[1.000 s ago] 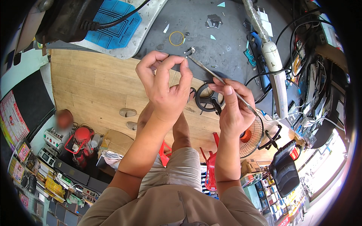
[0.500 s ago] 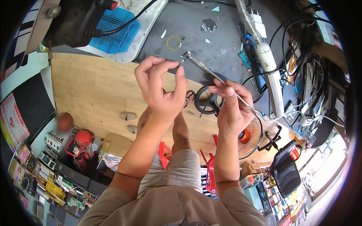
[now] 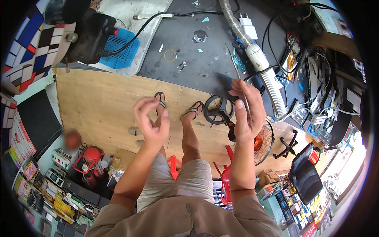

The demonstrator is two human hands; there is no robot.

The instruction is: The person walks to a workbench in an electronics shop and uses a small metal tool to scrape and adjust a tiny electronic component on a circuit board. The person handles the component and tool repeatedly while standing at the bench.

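My right hand (image 3: 249, 110) grips slim metal tweezers (image 3: 233, 63), their tip pointing up over the grey desk mat. My left hand (image 3: 152, 122) hovers in front of the desk edge, fingers loosely curled and thumb apart, with nothing visible in it. On the mat (image 3: 177, 77), near its front edge, lies a tiny metallic part (image 3: 182, 66), too small to identify. A yellow ring (image 3: 170, 55) rests just beyond it. Farther back is a dark broken flake (image 3: 200, 36), with small pale shards scattered about.
At the left, a blue pad (image 3: 122, 49) lies on a white board beneath a black device with a cable. A white ribbed handle (image 3: 272, 85) on a flexible hose crosses the right side, near piled circuit boards and cables. Below stand a fan (image 3: 262, 142) and red stool (image 3: 226, 177).
The small metallic part, earlier at the tweezers' tip, now lies apart on the mat. My left hand has drawn back toward me; the tweezers have swung right and more upright.
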